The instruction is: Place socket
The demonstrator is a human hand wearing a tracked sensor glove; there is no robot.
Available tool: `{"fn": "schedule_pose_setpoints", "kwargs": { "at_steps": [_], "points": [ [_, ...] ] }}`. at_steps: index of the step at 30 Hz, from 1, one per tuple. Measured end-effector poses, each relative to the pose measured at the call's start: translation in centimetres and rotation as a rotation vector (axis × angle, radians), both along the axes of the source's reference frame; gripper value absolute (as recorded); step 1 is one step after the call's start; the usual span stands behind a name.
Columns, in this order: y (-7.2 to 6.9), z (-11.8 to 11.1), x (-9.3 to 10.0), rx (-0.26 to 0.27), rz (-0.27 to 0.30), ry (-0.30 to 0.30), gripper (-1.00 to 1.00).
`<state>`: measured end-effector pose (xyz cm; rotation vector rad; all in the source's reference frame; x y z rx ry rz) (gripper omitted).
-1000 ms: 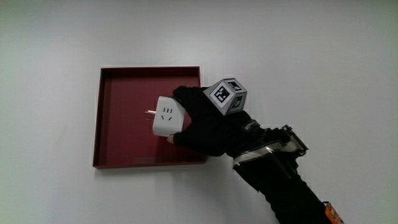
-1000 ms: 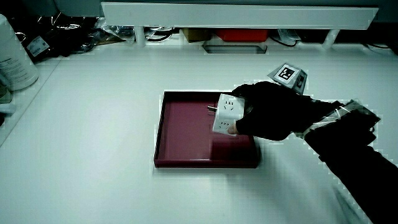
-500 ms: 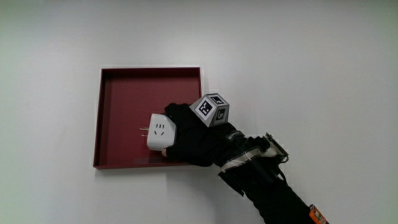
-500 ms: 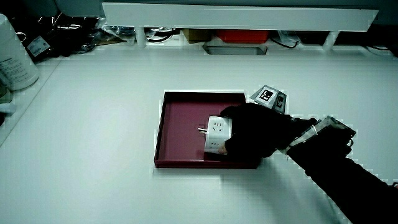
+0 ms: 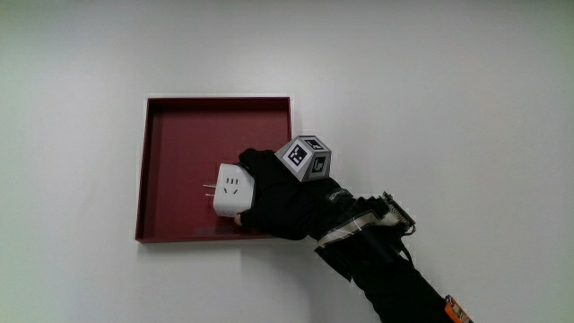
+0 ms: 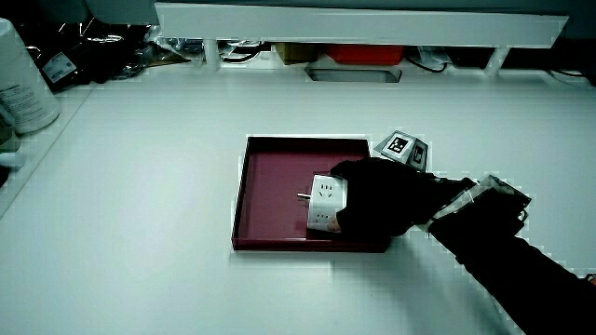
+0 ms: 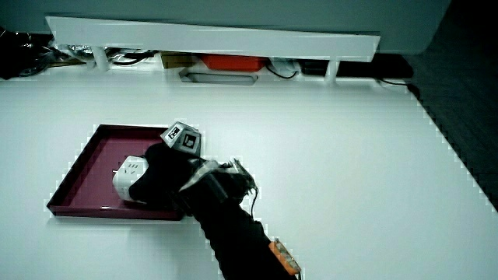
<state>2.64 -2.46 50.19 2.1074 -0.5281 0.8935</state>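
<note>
A shallow dark red tray (image 5: 157, 161) with a pale rim lies on the white desk (image 5: 430, 99), well away from the desk's edges in the main view. The gloved hand (image 5: 285, 197) is over the tray's corner nearest the person, its forearm (image 5: 395, 274) running back across the bare desk toward the person. The patterned cube (image 5: 305, 159) rides on the back of the hand and shows in both side views as well (image 6: 402, 147) (image 7: 182, 138).

The fingers (image 5: 256, 166) are curled round a white cube-shaped socket (image 5: 231, 189) — they grip it from the side away from its metal prongs, with one fingertip showing under its lower edge. The socket's upper face carries a set of outlet slots, and its prongs stick out level over the tray floor toward the tray's middle. The socket sits low inside the tray, close to the wall nearest the person; in a side view (image 6: 326, 204) its underside looks level with the tray floor, but whether it truly rests there or is held just above cannot be told. In a side view (image 7: 131, 176) the socket appears as a white block at the tip of the hand, inside the tray's walls.

At the desk's edge farthest from the person stands a low white partition (image 6: 354, 20). A pale cylindrical container (image 6: 20, 88) stands near the desk's corner.
</note>
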Motion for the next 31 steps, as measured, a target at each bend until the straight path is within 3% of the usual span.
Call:
{"fn": "schedule_pose_setpoints", "kwargs": {
  "at_steps": [6, 10, 11, 12, 14, 16, 18, 19, 20, 21, 23, 24, 26, 27, 28, 29, 30, 31],
  "points": [
    [0.4, -0.4, 0.5, 0.021, -0.022, -0.039, -0.68],
    [0.4, -2.4, 1.2, 0.041, -0.032, -0.069, -0.86],
    [0.3, -1.6, 1.5, -0.024, -0.055, -0.146, -0.91],
    [0.2, -1.7, 1.8, 0.001, -0.064, -0.177, -0.95],
    [0.0, -2.1, 2.6, -0.039, -0.066, -0.229, -1.00],
    [0.0, -3.7, 3.4, -0.107, -0.059, -0.201, -1.00],
    [-0.1, -4.7, 4.2, -0.075, -0.076, -0.185, -1.00],
    [-0.1, -5.0, 4.5, -0.093, -0.071, -0.238, -1.00],
    [-0.2, -5.1, 4.9, -0.070, -0.086, -0.225, -1.00],
    [-0.1, -6.2, 5.3, -0.104, -0.073, -0.175, -1.00],
    [-0.1, -6.8, 6.0, -0.097, -0.077, -0.176, -1.00],
    [-0.2, -7.3, 6.3, -0.080, -0.084, -0.140, -1.00],
    [-0.1, -7.6, 7.1, -0.107, -0.060, -0.183, -1.00],
    [0.0, -8.0, 7.6, -0.134, -0.035, -0.158, -1.00],
    [0.0, -8.3, 7.9, -0.168, -0.018, -0.271, -1.00],
    [0.1, -9.1, 8.3, -0.214, 0.012, -0.257, -1.00],
    [0.0, -9.1, 9.0, -0.169, 0.014, -0.206, -1.00],
    [0.0, -9.2, 9.5, -0.138, 0.016, -0.202, -1.00]
  ]
}}
